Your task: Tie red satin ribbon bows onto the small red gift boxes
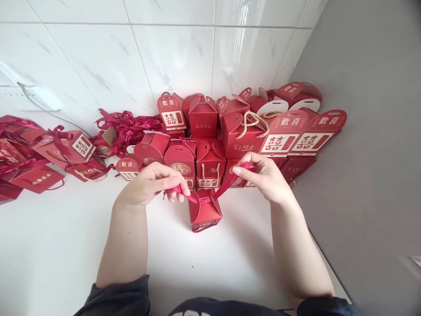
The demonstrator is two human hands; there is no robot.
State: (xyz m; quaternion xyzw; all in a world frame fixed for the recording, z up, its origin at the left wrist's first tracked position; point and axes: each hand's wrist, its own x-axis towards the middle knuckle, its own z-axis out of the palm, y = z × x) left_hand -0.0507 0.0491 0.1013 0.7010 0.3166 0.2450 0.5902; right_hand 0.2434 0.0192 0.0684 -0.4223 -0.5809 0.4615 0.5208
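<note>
A small red gift box (206, 213) stands on the white surface in front of me, its curved top flaps folded in. Dark pink ribbon (225, 186) runs across its top and comes out at both sides. My left hand (162, 182) pinches one end of the ribbon, left of the box. To the right and a little higher, my right hand (259, 175) pinches the other end between thumb and fingers. Both ends are lifted away from the box. A thin red cord hangs at the box's front lower edge.
Behind, several red boxes (210, 153) are stacked against the tiled wall (174, 57), some with rope handles (253, 120). A heap of loose ribbons (131, 127) lies left of them. Ribboned boxes (55, 151) are piled at far left. A grey panel (368, 153) rises at right.
</note>
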